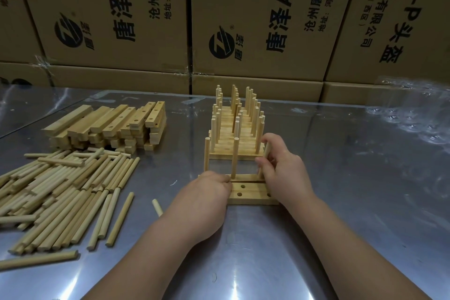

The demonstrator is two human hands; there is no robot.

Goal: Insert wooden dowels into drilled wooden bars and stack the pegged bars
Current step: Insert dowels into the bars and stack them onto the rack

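Note:
Two drilled wooden bars (250, 193) lie side by side on the metal table in front of me, their holes facing up. A third bar (246, 177) just behind them carries two upright dowels (234, 157). My left hand (207, 192) grips the left end of the bars. My right hand (282, 170) pinches a dowel (266, 154) standing at the right end of the pegged bar. Behind stands a stack of pegged bars (235, 126) with many dowels pointing up.
A heap of loose dowels (60, 190) covers the table at the left, and a short one (157, 207) lies near my left wrist. A pile of drilled bars (109, 126) sits behind the heap. Printed cardboard boxes (243, 19) wall off the back.

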